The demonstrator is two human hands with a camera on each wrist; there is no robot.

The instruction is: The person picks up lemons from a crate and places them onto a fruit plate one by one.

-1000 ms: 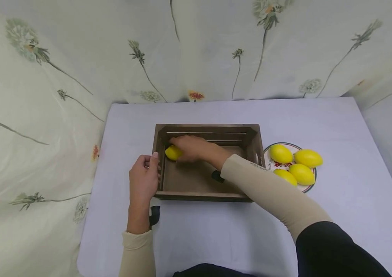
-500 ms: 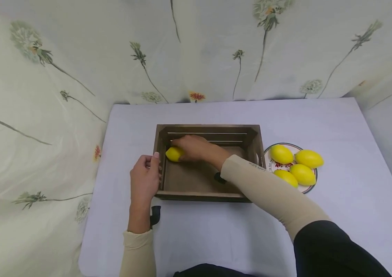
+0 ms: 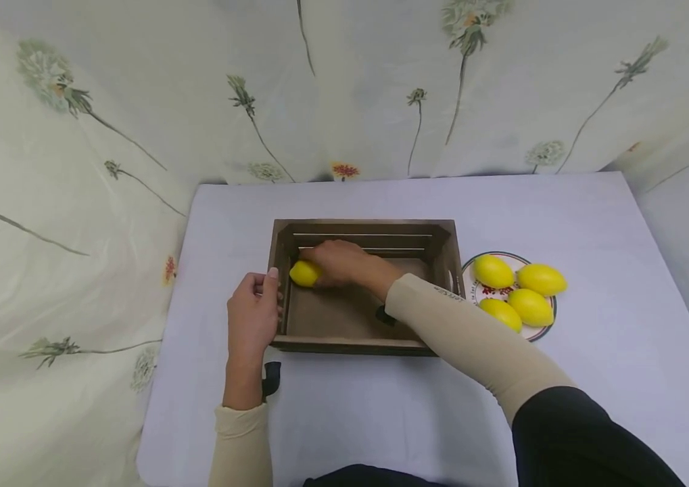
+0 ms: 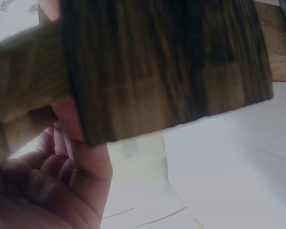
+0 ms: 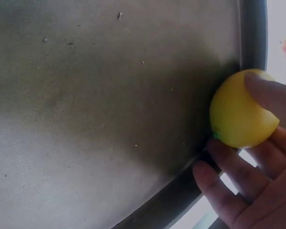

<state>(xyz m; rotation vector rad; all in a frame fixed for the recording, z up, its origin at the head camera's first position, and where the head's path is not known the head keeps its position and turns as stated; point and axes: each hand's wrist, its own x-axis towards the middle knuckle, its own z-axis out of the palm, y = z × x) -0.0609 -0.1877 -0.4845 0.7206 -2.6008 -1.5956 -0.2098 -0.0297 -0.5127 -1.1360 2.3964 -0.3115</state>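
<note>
A brown wooden crate (image 3: 356, 343) with slatted sides stands in the middle of the table. My left hand (image 3: 251, 311) grips the crate's left end, thumb up at the rim. In the left wrist view, the fingers of the left hand (image 4: 83, 179) curl at the dark wood of the crate (image 4: 171, 71), partly hidden by it. Inside the crate, my right hand (image 3: 347, 262) holds a yellow lemon (image 3: 305, 273) at the far left corner. The right wrist view shows thumb and fingers around this lemon (image 5: 240, 112), low beside the crate's walls.
To the right of the crate, close to its end, a white patterned plate (image 3: 528, 334) bears several more lemons (image 3: 531, 308). A white cloth (image 3: 344, 412) covers the table. Floral fabric (image 3: 368, 88) hangs behind and at the sides.
The right hand and the lemon have shifted very slightly toward the front within the crate's left corner. The left hand keeps its hold on the crate; the lemons on the plate stay put.
</note>
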